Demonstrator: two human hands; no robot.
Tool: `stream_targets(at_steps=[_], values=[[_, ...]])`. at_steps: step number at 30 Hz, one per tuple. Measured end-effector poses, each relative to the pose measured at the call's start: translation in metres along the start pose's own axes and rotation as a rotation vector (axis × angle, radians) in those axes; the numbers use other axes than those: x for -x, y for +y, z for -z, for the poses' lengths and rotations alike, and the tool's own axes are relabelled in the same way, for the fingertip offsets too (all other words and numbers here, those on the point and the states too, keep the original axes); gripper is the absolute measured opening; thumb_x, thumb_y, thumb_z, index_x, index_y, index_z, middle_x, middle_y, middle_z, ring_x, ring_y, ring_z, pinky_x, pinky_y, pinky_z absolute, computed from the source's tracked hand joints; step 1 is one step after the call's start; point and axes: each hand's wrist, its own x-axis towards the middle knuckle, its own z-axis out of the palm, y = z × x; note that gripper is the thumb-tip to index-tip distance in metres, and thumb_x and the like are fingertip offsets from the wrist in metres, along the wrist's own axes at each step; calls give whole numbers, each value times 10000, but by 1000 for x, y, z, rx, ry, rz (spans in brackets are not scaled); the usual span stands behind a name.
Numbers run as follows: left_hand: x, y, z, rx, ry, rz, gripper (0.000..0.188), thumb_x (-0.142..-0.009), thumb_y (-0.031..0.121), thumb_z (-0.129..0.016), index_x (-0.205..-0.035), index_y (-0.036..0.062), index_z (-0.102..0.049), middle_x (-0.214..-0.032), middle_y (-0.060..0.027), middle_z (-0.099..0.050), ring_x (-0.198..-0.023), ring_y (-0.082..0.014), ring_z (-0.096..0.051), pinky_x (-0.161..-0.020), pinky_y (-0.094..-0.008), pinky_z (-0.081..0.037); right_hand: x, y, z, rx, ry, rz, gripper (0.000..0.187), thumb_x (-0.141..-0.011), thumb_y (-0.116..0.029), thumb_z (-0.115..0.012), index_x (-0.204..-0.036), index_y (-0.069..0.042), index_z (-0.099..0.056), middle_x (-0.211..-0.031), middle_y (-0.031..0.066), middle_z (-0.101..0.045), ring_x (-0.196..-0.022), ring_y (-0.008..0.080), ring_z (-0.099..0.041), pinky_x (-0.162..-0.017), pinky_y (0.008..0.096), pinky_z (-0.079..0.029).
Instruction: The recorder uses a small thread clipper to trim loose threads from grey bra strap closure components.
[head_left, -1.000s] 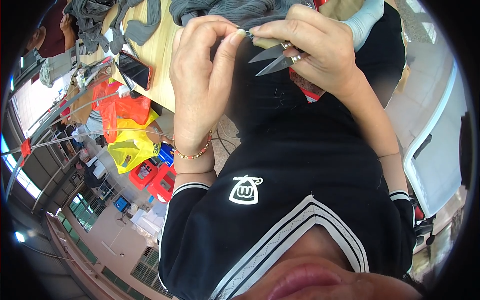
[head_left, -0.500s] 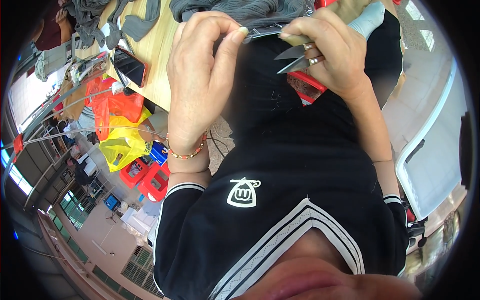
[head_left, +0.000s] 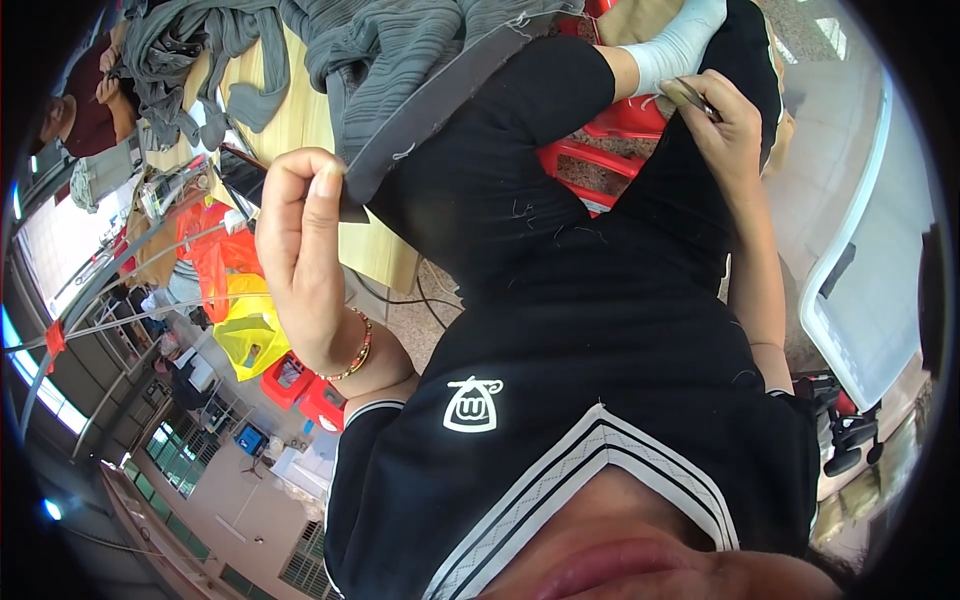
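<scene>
A grey ribbed knit garment (head_left: 375, 60) lies over the table edge and my lap, with a smooth flat grey band (head_left: 440, 115) along its near side. My left hand (head_left: 305, 235) pinches the band's left end between thumb and forefinger. Loose light threads hang at the band's edge and on my black trousers. Off to the right, apart from the garment, my right hand (head_left: 728, 125) is closed around thread snips (head_left: 698, 98). Only a dark part of the snips shows; the fingers cover the rest. A short pale thread shows near those fingertips.
More grey garments (head_left: 205, 70) lie on the wooden table (head_left: 300, 85). A dark phone (head_left: 240, 175) is partly behind my left hand. Left stand red and yellow plastic bags (head_left: 245, 325) and red stools (head_left: 285, 380). A white panel (head_left: 865, 270) stands right. Another person (head_left: 95, 110) sits far left.
My hands have moved apart: the left down and left with the band's end, the right rightward away from the fabric. The band now stretches out in view, and the snips' blades no longer point out leftward.
</scene>
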Motion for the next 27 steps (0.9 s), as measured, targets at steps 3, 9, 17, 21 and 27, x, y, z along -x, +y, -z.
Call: stream_targets(at_steps=[3,9,17,21,27], values=[[-2,-3,6,-49,-55,39,104,-1017,93,-543,-976,10,-590,-826,43,-522,-762,-36,-460,-682,-195,-366,-5,4,-7,92,-35,37,338,-852,-44,-744,-677,17,-461,-636,12,-373,-580,96,-335,-507,286,-276],[-20,22,4,-372,-170,-39,146,-930,94,-670,-895,-33,-608,-764,-21,-574,-706,-78,-511,-650,-236,-403,-21,13,-26,33,-138,-175,160,-898,-190,-629,-888,-30,-632,-654,133,-556,-582,289,-519,-571,362,-429],[-92,58,-49,-607,-402,-520,136,-880,126,-677,-893,-9,-668,-800,-125,-646,-706,-242,-622,-655,-332,-469,-8,37,-35,306,-136,-244,359,-923,-122,-567,-1280,-128,-598,-934,201,-688,-895,365,-685,-773,425,-543],[-133,44,-49,-1127,-480,-674,117,-848,126,-713,-918,33,-709,-794,-112,-633,-747,-252,-641,-666,-334,-486,-7,46,-45,77,-126,-162,265,-953,-120,-577,-1201,-55,-646,-954,180,-689,-859,263,-682,-776,343,-520],[-90,96,-55,-764,-520,-480,165,-890,105,-660,-917,-56,-683,-735,-101,-662,-650,-169,-606,-610,-281,-476,3,53,-42,-25,-150,-341,253,-884,-259,-692,-856,-12,-642,-601,33,-481,-573,102,-445,-548,286,-397]])
